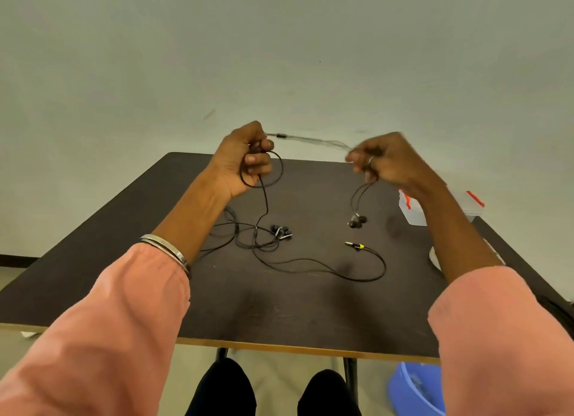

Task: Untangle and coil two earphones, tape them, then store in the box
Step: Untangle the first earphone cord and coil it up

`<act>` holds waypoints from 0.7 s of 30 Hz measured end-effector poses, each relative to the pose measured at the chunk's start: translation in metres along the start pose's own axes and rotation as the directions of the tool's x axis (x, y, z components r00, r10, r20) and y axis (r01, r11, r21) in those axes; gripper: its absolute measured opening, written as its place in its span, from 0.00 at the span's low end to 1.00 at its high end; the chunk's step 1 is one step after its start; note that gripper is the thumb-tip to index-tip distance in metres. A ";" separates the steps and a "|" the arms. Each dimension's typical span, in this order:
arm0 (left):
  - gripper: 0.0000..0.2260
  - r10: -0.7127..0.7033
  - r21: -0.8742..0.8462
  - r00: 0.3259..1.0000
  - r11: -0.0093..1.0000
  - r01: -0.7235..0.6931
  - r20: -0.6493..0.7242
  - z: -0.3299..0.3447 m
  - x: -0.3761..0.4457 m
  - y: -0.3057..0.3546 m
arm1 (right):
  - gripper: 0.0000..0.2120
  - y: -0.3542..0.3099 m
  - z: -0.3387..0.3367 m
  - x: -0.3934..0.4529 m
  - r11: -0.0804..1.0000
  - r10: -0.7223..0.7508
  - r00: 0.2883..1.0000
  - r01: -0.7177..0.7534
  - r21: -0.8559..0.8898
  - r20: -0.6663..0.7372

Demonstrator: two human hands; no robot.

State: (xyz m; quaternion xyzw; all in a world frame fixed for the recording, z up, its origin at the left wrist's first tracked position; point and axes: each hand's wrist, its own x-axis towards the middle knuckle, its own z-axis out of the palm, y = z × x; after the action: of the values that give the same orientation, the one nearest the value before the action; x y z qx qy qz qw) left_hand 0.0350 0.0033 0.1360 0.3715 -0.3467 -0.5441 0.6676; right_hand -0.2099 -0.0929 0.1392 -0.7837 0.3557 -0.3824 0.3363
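Both hands are raised above a dark table (295, 303). My left hand (245, 157) is closed on a black earphone cable (267, 198) that loops beside the fist and hangs down to the table. My right hand (388, 160) is closed on the same cable, and a blurred stretch (310, 140) runs taut between the two hands. Two earbuds (357, 220) dangle below my right hand. A second earphone (281, 231) lies on the table in a loose tangle, its buds together. A jack plug with a yellow band (354, 245) rests on the table to the right.
A clear plastic box with red latches (414, 212) stands at the table's right, partly behind my right forearm. A white object (434, 257) peeks out at the right edge. A blue tub (416, 387) sits on the floor below. The table's front edge is near my knees.
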 end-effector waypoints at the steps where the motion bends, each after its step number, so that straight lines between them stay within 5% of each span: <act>1: 0.12 -0.018 0.034 1.000 0.999 0.017 0.021 0.000 0.000 0.000 | 0.05 0.004 -0.001 0.002 0.996 0.008 1.000 -0.007 -0.089 0.008; 6: 0.08 -0.079 0.295 0.996 0.954 0.060 0.052 -0.005 -0.005 0.007 | 0.06 0.014 -0.011 0.017 0.960 0.016 0.995 -0.043 -0.278 -0.097; 9: 0.08 -0.152 0.561 0.987 0.822 0.101 0.044 -0.009 -0.007 0.008 | 0.07 0.025 -0.011 0.026 0.924 0.036 0.988 -0.091 -0.371 -0.152; 13: 0.09 -0.121 0.742 0.991 0.659 0.125 -0.059 -0.017 -0.009 0.003 | 0.08 0.039 -0.009 0.025 0.934 -0.016 0.906 -0.137 -0.329 -0.423; 16: 0.10 -0.051 0.761 0.995 0.642 0.096 -0.083 -0.021 -0.008 -0.004 | 0.09 0.044 -0.002 0.018 0.857 0.153 0.947 -0.269 -0.440 -0.282; 18: 0.10 -0.029 0.776 0.997 0.627 0.071 -0.067 -0.019 -0.007 -0.009 | 0.11 0.040 0.003 0.012 0.673 0.406 0.910 -0.357 -0.648 -0.079; 21: 0.10 -0.006 0.811 0.999 0.584 0.029 -0.032 -0.010 -0.006 -0.017 | 0.28 0.022 0.011 0.001 0.538 0.508 0.857 -0.235 -0.810 0.088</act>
State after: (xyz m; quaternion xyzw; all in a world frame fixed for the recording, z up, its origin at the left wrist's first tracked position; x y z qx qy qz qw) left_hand 0.0345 0.0083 0.1157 0.6454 -0.5443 -0.3280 0.4238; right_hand -0.2070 -0.1021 0.1166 -0.8043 0.5867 0.0199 0.0921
